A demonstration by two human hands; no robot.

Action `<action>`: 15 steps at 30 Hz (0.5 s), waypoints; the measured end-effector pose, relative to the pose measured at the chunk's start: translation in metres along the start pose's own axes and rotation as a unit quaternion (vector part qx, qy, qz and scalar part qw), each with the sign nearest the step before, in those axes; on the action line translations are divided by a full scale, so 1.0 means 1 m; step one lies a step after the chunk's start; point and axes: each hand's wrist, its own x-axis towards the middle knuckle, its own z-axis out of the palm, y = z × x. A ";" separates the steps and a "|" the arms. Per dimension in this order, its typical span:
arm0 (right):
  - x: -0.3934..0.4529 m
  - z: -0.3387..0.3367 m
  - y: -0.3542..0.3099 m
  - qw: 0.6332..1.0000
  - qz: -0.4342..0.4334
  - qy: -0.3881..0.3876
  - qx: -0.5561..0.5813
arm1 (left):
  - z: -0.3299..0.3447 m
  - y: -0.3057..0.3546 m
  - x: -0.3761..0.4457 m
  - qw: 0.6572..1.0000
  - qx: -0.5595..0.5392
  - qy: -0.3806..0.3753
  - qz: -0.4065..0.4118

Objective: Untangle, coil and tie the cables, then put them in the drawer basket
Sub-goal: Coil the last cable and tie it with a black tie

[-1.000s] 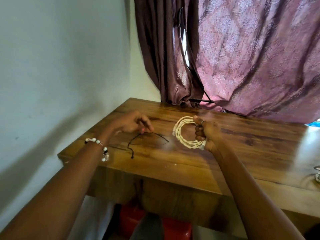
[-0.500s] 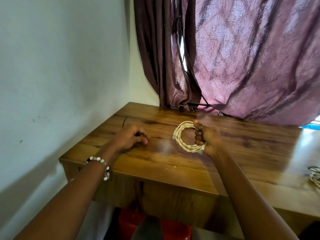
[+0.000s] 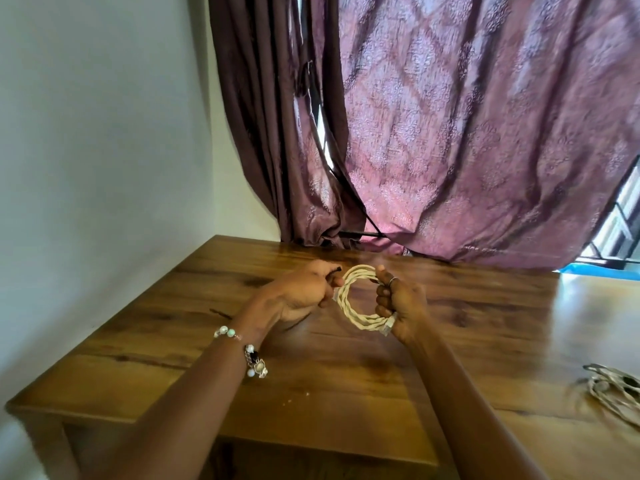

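A cream cable wound into a small coil (image 3: 349, 303) is held upright just above the wooden table (image 3: 311, 382). My right hand (image 3: 401, 306) grips the coil's right side, fingers curled round the strands, with a plug end poking out below the fist. My left hand (image 3: 301, 294) is at the coil's left edge and pinches a thin black tie (image 3: 335, 270), whose tip shows between thumb and fingers. The rest of the tie is hidden inside that hand.
More pale cables (image 3: 616, 393) lie tangled at the table's right edge. A purple curtain (image 3: 450, 133) hangs behind the table, with a white wall (image 3: 104, 150) at the left. The table's near edge runs below my forearms.
My left hand picked the black tie up off the table and carried it right to the coil. The right hand kept its grip on the coil.
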 end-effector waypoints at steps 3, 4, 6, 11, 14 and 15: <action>0.014 -0.007 -0.002 1.000 -0.003 0.015 0.010 | 0.013 -0.005 0.012 0.989 0.139 0.036 0.022; 0.020 -0.009 -0.002 1.000 -0.007 0.018 0.014 | 0.017 -0.008 0.019 0.986 0.154 0.058 0.029; 0.029 -0.013 -0.002 0.999 -0.013 0.022 0.020 | 0.023 -0.016 0.031 0.988 0.107 0.104 0.037; 0.046 -0.018 0.008 0.998 -0.019 0.028 0.044 | 0.036 -0.018 0.057 0.980 0.003 0.195 0.037; 0.043 -0.013 0.010 0.998 -0.054 0.015 -0.004 | 0.050 -0.028 0.075 0.968 0.062 0.235 0.055; 0.038 -0.009 0.007 0.998 -0.067 0.005 -0.016 | 0.054 -0.032 0.080 0.961 0.092 0.254 0.062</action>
